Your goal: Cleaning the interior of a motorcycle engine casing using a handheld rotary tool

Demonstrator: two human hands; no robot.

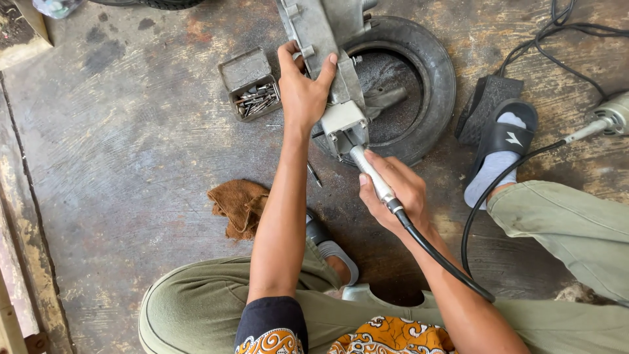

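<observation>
We clamp our left hand (303, 88) over the grey metal casing (327, 59) on the tyre (432, 72), while our right hand (393, 190) fingers pinch the flexible-shaft handpiece (371, 172), its long axis pointing up into the casing's near end.

The left hand (303, 92) grips a grey metal casing (327, 39) that lies across a black tyre (429, 78) on the stained concrete floor (131, 144). The right hand (396, 190) holds a slim metal handpiece (371, 172) like a pen, its tip at the casing's near end — a black flexible shaft (452, 265) runs back from it and loops round to a motor (612, 115) at the right edge. Just left of the casing sits an open metal tin (249, 82) of small bits. A brown rag (239, 206) lies near the left forearm. The right foot wears a black slide sandal (504, 141) — beside it, a black pedal (488, 105).
</observation>
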